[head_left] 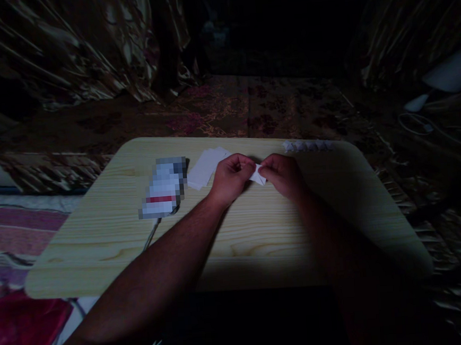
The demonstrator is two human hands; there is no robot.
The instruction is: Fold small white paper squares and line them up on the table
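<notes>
A pale wood-grain table (259, 234) with rounded corners fills the middle of a dim room. Past its far edge lies a dark floral cloth (225, 109), with gathered drapes (124, 37) rising at the upper left. Striped bedding (38, 219) shows beyond the table's left edge, and a crimson cloth (23, 332) lies by the near left corner.

Both hands work over the far half of the table, right of its middle. The left hand (233, 177) pinches a small folded paper (259, 176) between thumb and fingers, and the right hand (284, 173) pinches the paper's other side; each pair of fingertips is closed on it. One corner of the paper points down toward the near edge, slanting a little right. Its long axis seems to run from hand to hand, roughly along the far edge, though the fingers cover both ends.

A stack of white paper slips (206, 169) lies just beside the left hand, slanting toward the far edge. Farther left is a blurred-out device (163, 188), its cord (151, 234) leading toward the near edge. Small folded pieces (308, 145) stand in a row along the far edge, near the far right corner.
</notes>
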